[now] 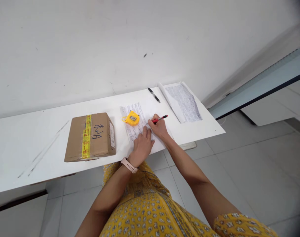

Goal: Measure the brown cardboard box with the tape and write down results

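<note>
My right hand (159, 127) is closed around a red pen (160, 119), its tip down at a printed sheet of paper (132, 109). Flat on the lower part of that sheet lies my left hand (142, 144), fingers stretched out and pointing toward the pen; a pink watch band is on the wrist. A yellow tape measure (132, 118) rests on the paper just beyond my left fingertips. The writing at the pen's tip is too small to read.
A taped cardboard box (90, 136) with handwriting stands left of the paper. A black pen (154, 95) and a second stack of printed sheets (186, 102) lie farther back to the right. The white table (28, 141) runs along a wall (90, 49).
</note>
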{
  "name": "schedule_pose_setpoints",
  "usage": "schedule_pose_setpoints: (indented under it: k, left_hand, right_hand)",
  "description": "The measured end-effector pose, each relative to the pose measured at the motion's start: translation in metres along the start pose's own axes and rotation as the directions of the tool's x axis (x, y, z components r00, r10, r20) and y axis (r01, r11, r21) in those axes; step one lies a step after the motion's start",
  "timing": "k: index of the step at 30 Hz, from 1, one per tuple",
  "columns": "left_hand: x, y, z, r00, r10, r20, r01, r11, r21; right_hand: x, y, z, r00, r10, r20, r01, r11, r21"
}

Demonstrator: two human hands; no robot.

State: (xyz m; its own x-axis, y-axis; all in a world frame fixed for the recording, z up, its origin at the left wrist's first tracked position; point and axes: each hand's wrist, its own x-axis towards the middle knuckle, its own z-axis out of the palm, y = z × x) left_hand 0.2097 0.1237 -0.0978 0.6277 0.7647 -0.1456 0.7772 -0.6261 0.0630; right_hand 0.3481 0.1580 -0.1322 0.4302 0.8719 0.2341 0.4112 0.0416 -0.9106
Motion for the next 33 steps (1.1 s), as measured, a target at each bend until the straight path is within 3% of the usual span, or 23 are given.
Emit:
schedule_pose_setpoints:
  k: [33]
  left_hand:
    - [0.0021, -0.0019, 0.0058, 1.000, -0.002, 0.016, 0.002, 1.000, 0.002]
  right_hand:
    - [0.0003, 0.0008, -0.0006, 1.000, 0.009, -0.023, -0.011, 0.999, -0.052]
